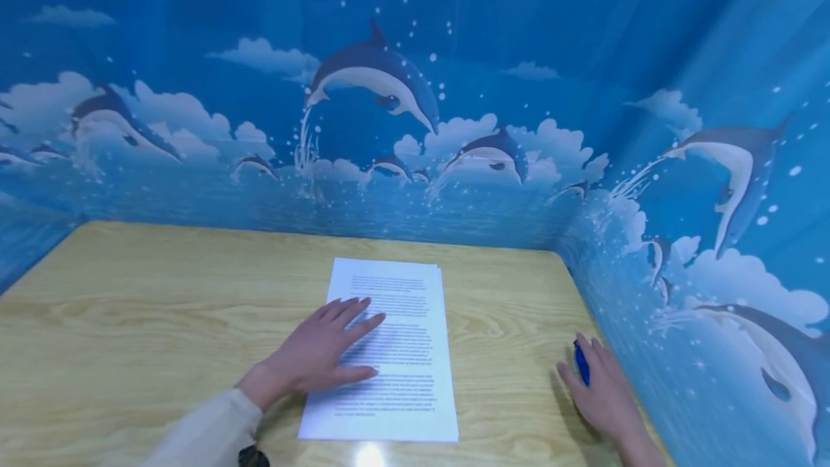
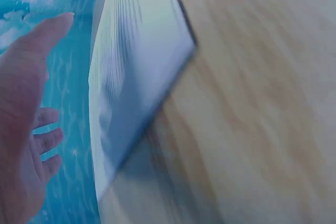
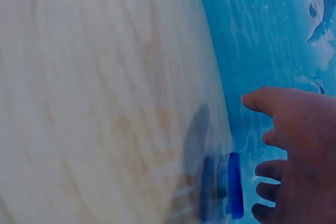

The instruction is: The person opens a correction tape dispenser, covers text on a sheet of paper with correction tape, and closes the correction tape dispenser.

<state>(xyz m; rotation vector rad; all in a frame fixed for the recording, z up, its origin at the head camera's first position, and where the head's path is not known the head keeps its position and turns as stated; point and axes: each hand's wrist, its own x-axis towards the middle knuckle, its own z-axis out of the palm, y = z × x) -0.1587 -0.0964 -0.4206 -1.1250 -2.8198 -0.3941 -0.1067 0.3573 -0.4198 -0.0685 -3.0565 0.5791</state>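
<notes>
Printed paper sheets (image 1: 402, 352) lie stacked on the wooden table, their edges slightly offset at the top right corner. Over the left part of the text my left hand (image 1: 331, 348) is spread, fingers extended and thumb apart; a shadow falls on the page beneath it. In the left wrist view the hand (image 2: 26, 114) appears raised off the paper (image 2: 136, 51). At the table's right side my right hand (image 1: 603, 388) reaches over a small blue object (image 1: 582, 363), partly covered by the fingers. The right wrist view shows that blue object (image 3: 223, 187) on the table, with a gap to the fingers (image 3: 270, 170).
The light wood-grain table (image 1: 162, 308) extends widely to the left of the paper. A blue curtain (image 1: 259, 107) printed with dolphins and clouds hangs along the back and right edges. A dark band (image 1: 253, 457) sits at the left sleeve's cuff.
</notes>
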